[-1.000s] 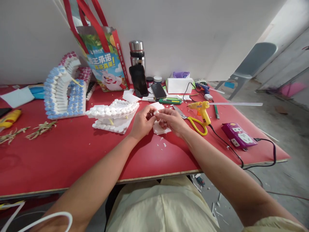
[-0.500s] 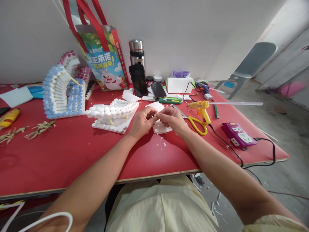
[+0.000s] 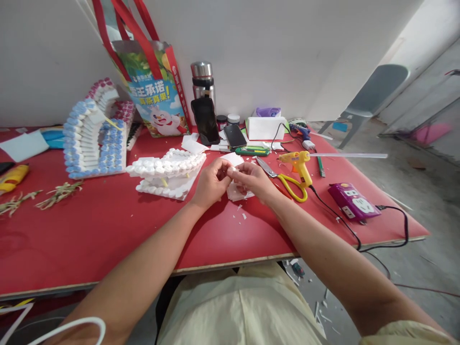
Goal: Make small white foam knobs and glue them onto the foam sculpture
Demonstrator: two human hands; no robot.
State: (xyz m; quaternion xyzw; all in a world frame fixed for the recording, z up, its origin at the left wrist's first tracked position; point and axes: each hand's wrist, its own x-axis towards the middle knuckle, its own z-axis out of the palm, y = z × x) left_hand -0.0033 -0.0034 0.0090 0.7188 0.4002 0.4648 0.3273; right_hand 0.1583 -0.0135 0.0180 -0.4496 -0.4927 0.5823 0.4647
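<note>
My left hand [image 3: 212, 182] and my right hand [image 3: 253, 179] meet over the middle of the red table [image 3: 108, 225], fingertips pinched together on a small white foam piece [image 3: 232, 169]. Under them lies a flat stack of white foam pieces [image 3: 235, 194], with white crumbs scattered in front. A white foam model [image 3: 167, 170] made of small rounded pieces stands just left of my left hand. Yellow-handled scissors [image 3: 287, 182] lie right beside my right hand.
A yellow glue gun [image 3: 298, 163] with a black cord and a purple power strip [image 3: 354, 203] sit to the right. A blue-and-white foam model [image 3: 91, 139], a printed bag [image 3: 154, 91], a steel flask [image 3: 203, 81], two phones and a white box line the back.
Both hands stay pinched on the small white piece and have barely shifted; the fingers have worked it slightly. The view has drifted a little.
</note>
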